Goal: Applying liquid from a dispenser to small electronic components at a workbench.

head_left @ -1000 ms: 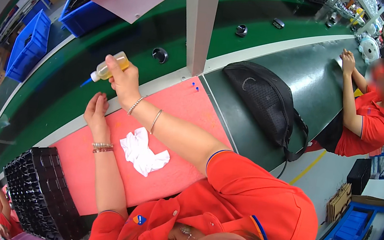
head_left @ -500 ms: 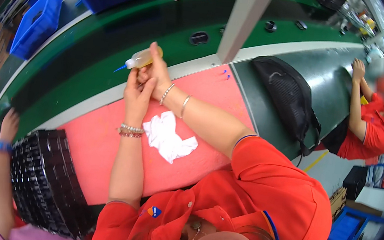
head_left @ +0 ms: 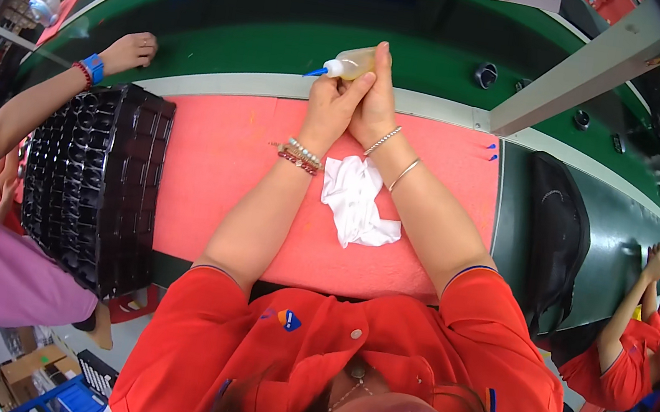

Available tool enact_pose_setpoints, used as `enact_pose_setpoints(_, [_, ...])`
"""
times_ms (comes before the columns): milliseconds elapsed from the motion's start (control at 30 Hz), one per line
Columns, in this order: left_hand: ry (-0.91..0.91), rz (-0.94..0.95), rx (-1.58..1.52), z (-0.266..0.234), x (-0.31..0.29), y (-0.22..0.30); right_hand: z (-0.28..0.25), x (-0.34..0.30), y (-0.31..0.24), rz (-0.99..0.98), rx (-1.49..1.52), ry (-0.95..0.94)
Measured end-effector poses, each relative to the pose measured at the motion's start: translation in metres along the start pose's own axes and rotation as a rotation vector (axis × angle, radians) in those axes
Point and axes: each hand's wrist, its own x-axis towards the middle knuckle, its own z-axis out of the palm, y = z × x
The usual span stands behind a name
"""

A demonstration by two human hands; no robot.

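A small squeeze bottle point(head_left: 357, 63) with pale yellow liquid, a white cap and a thin blue nozzle lies tilted in my hands, nozzle pointing left. My right hand point(head_left: 374, 107) is closed round its lower body, thumb up along the end. My left hand point(head_left: 330, 112) meets it at the cap side, its fingers curled against the bottle and its thumb reaching toward my right palm. Some fingertips are hidden between the hands. Below my wrists, a crumpled white cloth point(head_left: 356, 201) rests on the pink mat point(head_left: 207, 180).
Stacked black trays point(head_left: 131, 178) stand left of the mat, beside a co-worker's arm point(head_left: 32, 101). A green conveyor point(head_left: 244, 34) runs beyond the mat, carrying black parts point(head_left: 486, 75). A grey post point(head_left: 576, 72) rises at right, near a black bag point(head_left: 557, 238) and two small blue pieces point(head_left: 491, 151).
The view has swung left and levelled, so mat, cloth and bag appear turned. Both hands stay together at the bottle. At left, the co-worker's arm now reaches over the conveyor.
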Motion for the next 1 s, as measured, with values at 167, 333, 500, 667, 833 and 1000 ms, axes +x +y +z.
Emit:
enact_pose_setpoints(167, [-0.033,-0.05,0.017,0.004,0.0,-0.001,-0.006,0.002,-0.002,-0.032,-0.046,-0.007])
enact_pose_setpoints(333, [-0.011,-0.075,-0.084,0.001,-0.002,0.002,0.003,-0.003,0.001,-0.026,-0.108,0.099])
enact_pose_setpoints(500, [-0.067,-0.137,-0.045,-0.002,-0.004,-0.005,0.0,-0.009,0.0,0.013,-0.11,0.056])
enact_pose_setpoints(667, [-0.004,-0.021,0.02,0.007,-0.002,-0.001,0.001,-0.008,-0.002,0.01,-0.069,0.089])
enact_pose_setpoints(833, [0.016,0.05,0.018,0.008,-0.003,0.017,-0.01,-0.005,-0.001,0.063,-0.056,-0.015])
enact_pose_setpoints(1000, [0.013,0.089,-0.002,0.005,-0.002,0.011,-0.008,-0.006,-0.001,0.092,-0.064,-0.05])
